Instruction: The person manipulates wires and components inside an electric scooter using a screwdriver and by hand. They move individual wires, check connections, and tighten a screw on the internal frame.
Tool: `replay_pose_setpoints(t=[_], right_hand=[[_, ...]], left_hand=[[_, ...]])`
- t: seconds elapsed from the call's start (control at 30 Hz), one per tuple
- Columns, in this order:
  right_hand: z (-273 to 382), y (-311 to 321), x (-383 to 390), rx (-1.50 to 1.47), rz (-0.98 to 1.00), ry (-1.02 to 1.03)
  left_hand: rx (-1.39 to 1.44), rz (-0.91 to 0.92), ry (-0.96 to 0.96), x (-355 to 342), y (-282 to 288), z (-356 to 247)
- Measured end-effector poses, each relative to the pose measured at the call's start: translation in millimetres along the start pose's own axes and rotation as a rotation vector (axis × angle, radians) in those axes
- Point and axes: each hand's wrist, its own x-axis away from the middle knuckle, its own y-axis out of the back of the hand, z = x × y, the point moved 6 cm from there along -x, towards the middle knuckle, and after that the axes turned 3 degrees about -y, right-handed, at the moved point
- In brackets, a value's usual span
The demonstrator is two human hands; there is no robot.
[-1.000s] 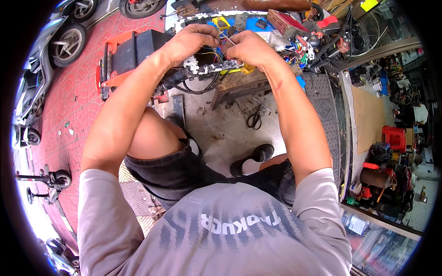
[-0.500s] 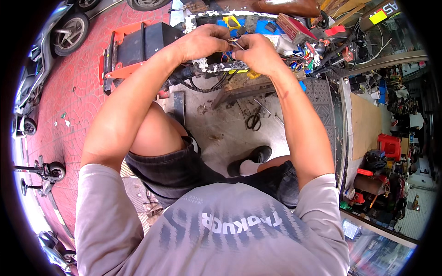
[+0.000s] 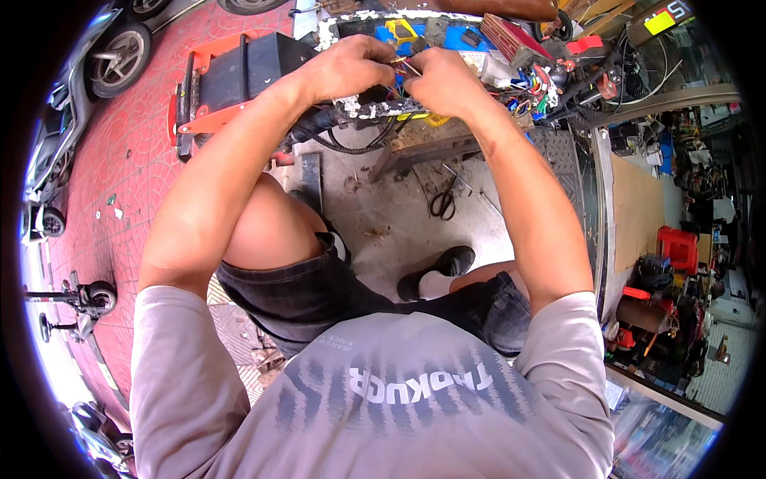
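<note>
Over the open deck (image 3: pixel 367 109) of what looks like an electric scooter, with flaking white stuff on its rim, my two hands face each other. My left hand (image 3: pixel 351 68) is closed in a pinch on thin wires (image 3: pixel 401 59) at its fingertips. Just across from it, my right hand (image 3: pixel 443 80) pinches a thin wire end too; its fingertips are partly hidden. Inside the deck lie a blue battery pack (image 3: pixel 456 46), a yellow plastic piece (image 3: pixel 401 31) and, right of my hand, a tangle of coloured wires (image 3: pixel 542 86).
A dark red box (image 3: pixel 515 40) rests on the deck's right part. The deck's black and orange end (image 3: pixel 247 72) juts left. Below stands a wooden support (image 3: pixel 419 152); black scissors (image 3: pixel 443 203) and thin rods lie on the floor. Cluttered shelves fill the right side.
My hands have shifted slightly, the right one a little up, still pinching close together. The whole view has tilted a little.
</note>
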Motion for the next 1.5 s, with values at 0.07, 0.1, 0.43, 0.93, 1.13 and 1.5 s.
replay_pose_setpoints(t=[0.07, 0.1, 0.43, 0.93, 1.13, 1.5], right_hand=[[1, 1, 8, -0.033, -0.051, 0.002], [3, 4, 10, -0.062, -0.063, 0.014], [-19, -9, -12, -0.267, 0.201, -0.001], [-6, 8, 7, 0.014, 0.153, -0.046], [5, 2, 2, 0.029, 0.201, -0.009], [18, 7, 16, 0.057, 0.017, 0.0]], left_hand=[[-0.008, 0.023, -0.002, 2, -1, -2], [0.005, 0.025, -0.018, 2, 0, -4], [-0.037, 0.12, 0.082, 5, -6, -18], [-0.633, -0.05, 0.167, 89, -44, -130], [-0.783, -0.408, 0.199, 107, -96, -92], [-0.588, -0.67, 0.178, 103, -121, -87]])
